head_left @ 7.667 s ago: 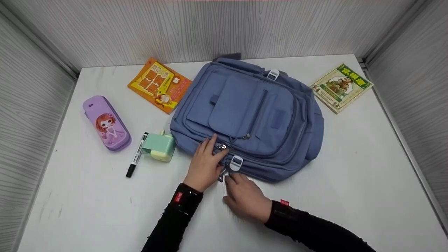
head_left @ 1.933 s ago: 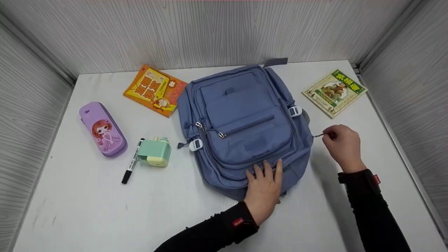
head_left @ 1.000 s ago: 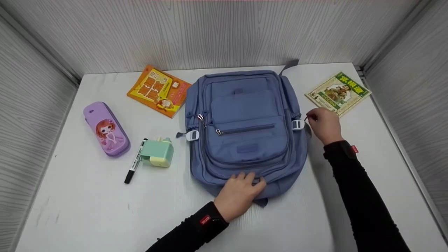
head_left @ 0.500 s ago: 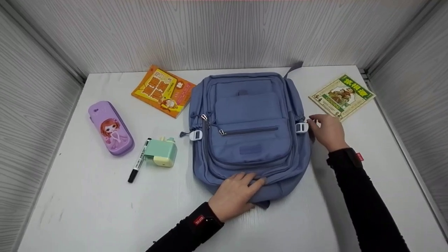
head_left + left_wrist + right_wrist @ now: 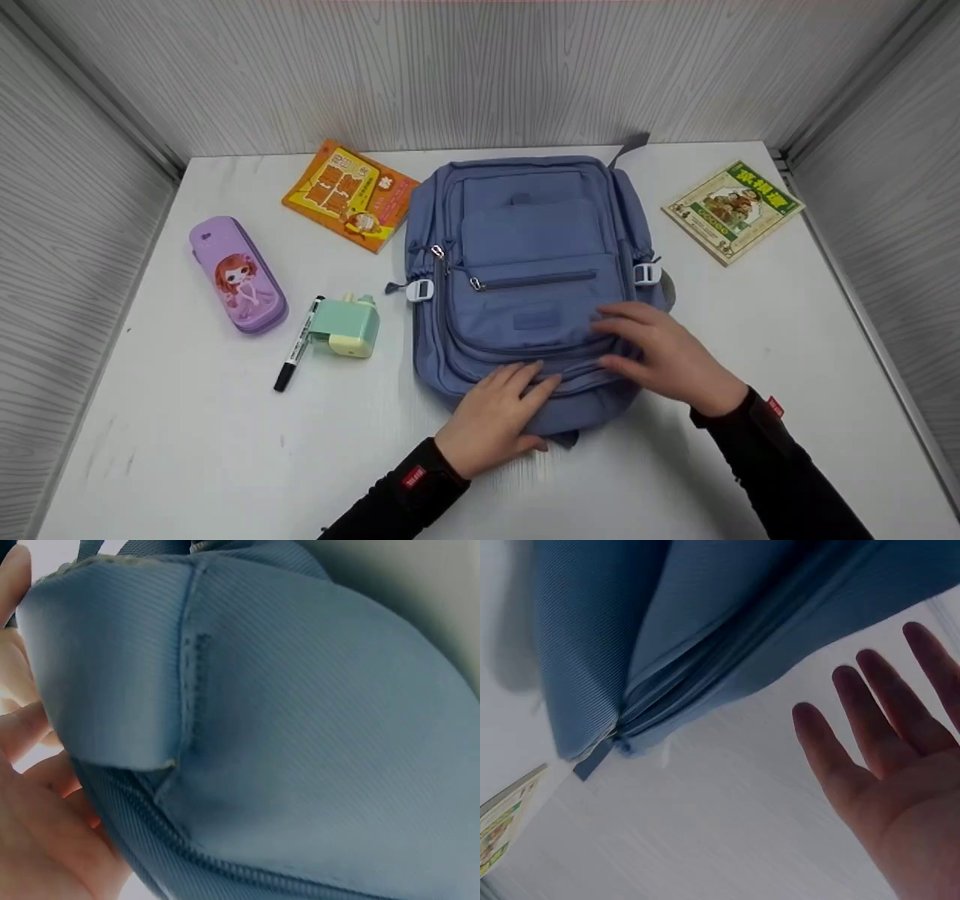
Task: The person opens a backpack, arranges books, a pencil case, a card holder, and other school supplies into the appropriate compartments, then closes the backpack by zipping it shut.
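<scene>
A blue backpack (image 5: 532, 232) lies front side up in the middle of the white table, its bottom end toward me. My left hand (image 5: 491, 416) rests on its near bottom edge with the fingers extended over the fabric. In the left wrist view, that hand (image 5: 56, 832) shows beside the cloth and a zipper. Over the lower right of the bag is my right hand (image 5: 664, 360), fingers spread, holding nothing. The right wrist view shows the same hand (image 5: 900, 772) with straight fingers apart from the cloth. White strap buckles (image 5: 646, 274) sit at both sides of the bag.
Left of the bag lie a purple pencil case (image 5: 238, 274), a black-and-white marker (image 5: 298, 343) and a green-and-yellow pencil sharpener (image 5: 346, 325). An orange book (image 5: 349, 195) touches the bag's upper left. A green-and-cream book (image 5: 732, 211) lies at the right, near the table edge.
The backpack was turned upright from its sideways lie. My right hand has let go of the cord at the bag's right side and moved down-left over the front. The left hand stays at the bottom.
</scene>
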Demonstrator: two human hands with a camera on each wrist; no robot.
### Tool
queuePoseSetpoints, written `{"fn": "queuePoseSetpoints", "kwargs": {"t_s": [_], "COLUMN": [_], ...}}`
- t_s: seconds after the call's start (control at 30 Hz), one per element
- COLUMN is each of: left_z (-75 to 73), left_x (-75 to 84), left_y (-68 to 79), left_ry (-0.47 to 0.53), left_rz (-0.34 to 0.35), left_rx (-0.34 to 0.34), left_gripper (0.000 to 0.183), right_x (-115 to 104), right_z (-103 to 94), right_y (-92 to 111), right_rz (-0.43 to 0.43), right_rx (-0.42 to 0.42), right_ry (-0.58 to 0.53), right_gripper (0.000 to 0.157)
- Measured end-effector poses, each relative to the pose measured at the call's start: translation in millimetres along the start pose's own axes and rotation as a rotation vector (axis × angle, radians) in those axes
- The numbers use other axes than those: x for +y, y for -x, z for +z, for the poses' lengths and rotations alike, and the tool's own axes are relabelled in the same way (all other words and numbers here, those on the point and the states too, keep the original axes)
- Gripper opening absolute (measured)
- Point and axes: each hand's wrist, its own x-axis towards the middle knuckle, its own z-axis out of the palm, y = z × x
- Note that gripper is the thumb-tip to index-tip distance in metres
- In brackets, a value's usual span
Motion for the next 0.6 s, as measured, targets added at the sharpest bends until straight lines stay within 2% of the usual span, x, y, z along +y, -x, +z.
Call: {"fn": "queuePoseSetpoints", "kwargs": {"t_s": [0.13, 0.3, 0.6], "left_z": [-5.2, -10.6, -8.5], "left_x": [-5.1, -13.6, -23.8], "left_y": [7.4, 18.8, 34.2], "left_ry": [0.020, 0.059, 0.088], "left_rz": [-0.026, -0.066, -0.138], "left_rx": [0.080, 0.168, 0.213], "left_gripper": [0.070, 0.056, 0.041], "right_x": [-14.6, -18.3, -15.7], "right_z": [6.8, 15.6, 27.5], "right_y": [5.7, 9.1, 11.0], "right_rz": [-0.083, -0.083, -0.084], "right_rx": [-0.089, -0.118, -0.095], "right_ry": [0.044, 0.086, 0.120], "right_gripper": [0.045, 0.036, 0.030]}}
